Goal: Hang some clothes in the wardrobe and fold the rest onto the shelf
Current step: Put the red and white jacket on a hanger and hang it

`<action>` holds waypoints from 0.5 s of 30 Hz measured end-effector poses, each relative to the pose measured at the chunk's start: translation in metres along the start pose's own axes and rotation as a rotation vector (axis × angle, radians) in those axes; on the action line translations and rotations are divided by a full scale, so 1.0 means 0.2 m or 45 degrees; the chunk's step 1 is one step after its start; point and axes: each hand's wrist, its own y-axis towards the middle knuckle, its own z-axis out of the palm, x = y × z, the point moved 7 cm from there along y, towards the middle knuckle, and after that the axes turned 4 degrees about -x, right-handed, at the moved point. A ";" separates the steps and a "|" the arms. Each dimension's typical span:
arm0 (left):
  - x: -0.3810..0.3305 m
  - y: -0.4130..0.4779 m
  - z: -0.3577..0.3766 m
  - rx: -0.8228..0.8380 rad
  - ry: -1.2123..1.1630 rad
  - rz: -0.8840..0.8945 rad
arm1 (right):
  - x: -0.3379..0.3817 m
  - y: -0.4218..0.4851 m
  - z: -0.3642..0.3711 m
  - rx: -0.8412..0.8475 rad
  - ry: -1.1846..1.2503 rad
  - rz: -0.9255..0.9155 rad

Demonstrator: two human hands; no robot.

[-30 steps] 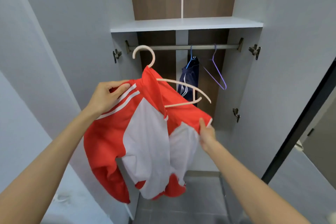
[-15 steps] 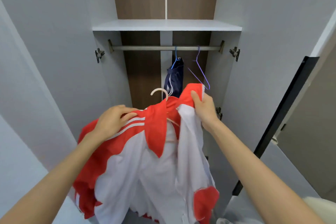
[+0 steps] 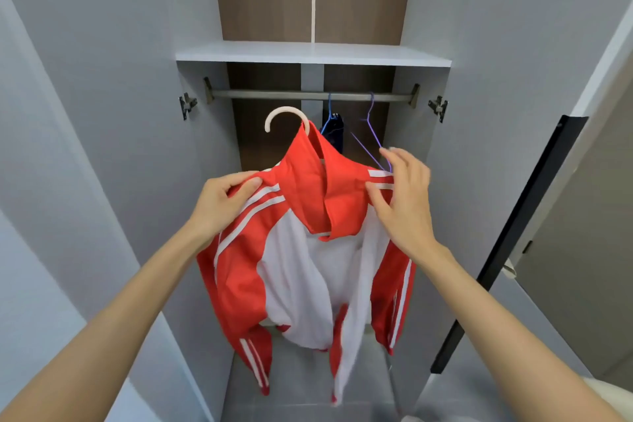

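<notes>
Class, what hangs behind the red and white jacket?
A dark garment on a blue hanger and an empty purple hanger hang from the rail. The jacket covers their lower parts.

Lighting: bright, even, diffuse | Shadows: soft band just under the shelf [image 3: 313,54], rail recess below it darker | Glare: none | Blur: right hand [image 3: 404,197] fingertips slightly smeared | Distortion: wide-angle bowing of door edges either side of the shelf

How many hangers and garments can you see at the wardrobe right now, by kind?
Hangers: 3, cream hanger in the red and white jacket, blue hanger and purple hanger on the rail
Garments: 2, red and white jacket, navy garment
Total: 5
</notes>
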 end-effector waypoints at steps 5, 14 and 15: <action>-0.11 -0.02 0.06 0.111 0.100 0.096 | 0.02 -0.01 0.04 0.291 -0.204 -0.048; -0.35 -0.06 0.28 0.122 0.382 0.456 | 0.05 -0.05 -0.18 0.192 -0.189 -0.034; -0.38 -0.07 0.30 0.106 0.401 0.520 | 0.03 -0.07 -0.22 0.156 -0.168 -0.010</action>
